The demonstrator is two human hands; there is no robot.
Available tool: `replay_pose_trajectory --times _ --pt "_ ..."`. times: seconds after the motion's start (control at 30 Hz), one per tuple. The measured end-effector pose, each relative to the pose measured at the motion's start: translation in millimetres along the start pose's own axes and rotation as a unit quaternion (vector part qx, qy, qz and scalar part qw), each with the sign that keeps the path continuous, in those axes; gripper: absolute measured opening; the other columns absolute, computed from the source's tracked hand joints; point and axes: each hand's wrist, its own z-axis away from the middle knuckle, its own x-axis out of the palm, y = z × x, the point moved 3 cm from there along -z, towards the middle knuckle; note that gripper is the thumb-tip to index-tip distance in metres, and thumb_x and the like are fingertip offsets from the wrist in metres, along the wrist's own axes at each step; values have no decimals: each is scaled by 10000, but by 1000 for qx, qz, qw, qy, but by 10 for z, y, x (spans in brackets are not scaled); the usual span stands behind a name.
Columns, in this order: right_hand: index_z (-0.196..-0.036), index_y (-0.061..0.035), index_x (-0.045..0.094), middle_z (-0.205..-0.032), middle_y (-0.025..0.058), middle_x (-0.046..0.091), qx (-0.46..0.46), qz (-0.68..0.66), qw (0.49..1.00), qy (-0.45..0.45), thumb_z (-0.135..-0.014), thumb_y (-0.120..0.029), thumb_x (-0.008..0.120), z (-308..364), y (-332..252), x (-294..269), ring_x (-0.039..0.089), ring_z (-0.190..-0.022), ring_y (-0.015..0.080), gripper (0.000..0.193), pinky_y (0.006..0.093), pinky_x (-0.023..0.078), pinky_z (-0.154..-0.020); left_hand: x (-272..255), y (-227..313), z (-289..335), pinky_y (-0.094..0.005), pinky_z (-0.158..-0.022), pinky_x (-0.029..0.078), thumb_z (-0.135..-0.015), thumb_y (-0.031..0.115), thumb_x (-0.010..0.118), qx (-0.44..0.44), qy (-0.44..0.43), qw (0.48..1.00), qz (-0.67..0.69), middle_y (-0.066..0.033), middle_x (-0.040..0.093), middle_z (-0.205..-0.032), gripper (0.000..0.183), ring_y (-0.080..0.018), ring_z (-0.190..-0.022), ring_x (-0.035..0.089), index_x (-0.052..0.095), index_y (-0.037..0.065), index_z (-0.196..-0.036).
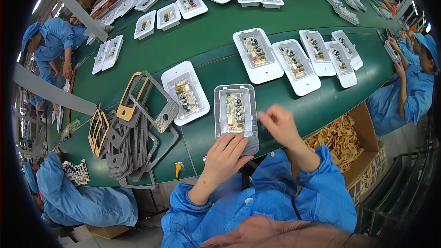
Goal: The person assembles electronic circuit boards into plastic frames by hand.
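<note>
In front of me on the green table lies a white plastic housing with a circuit board inside. A grey foam gasket surrounds its rim. My left hand rests on the near end of the housing, fingers laid out flat and thumb apart. Just right of the gasket, my right hand is raised with its fingers curled together; whatever they may pinch is hidden. To the left is another white housing with a board. Beyond it lies a loose pile of grey gaskets, some with yellow backing.
More white housings with boards stand at the right and along the far side. A small yellow object is near the front edge. A cardboard box of tan strips is at my right. Co-workers in blue work around the table.
</note>
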Motion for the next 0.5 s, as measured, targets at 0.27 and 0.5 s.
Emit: replay_pose_trajectory --times 0.27,0.5 --pt "-678 11 541 -544 25 481 48 -75 992 -89 -787 -138 628 524 -115 153 417 -482 56 204 225 324 -425 63 -16 97 -440 -871 419 -637 187 710 -8 -15 1000 -4 -125 559 -1097 403 -292 -1025 529 570 8 -970" --pt "-665 7 537 -530 20 483 65 -81 991 -80 -780 -149 639 535 -95 147 420 -478 53 219 223 325 -419 182 -33 178 -434 -936 363 -679 212 670 6 -14 999 -39 -115 504 -1174 411 -289 -1088 479 542 48 -1033"
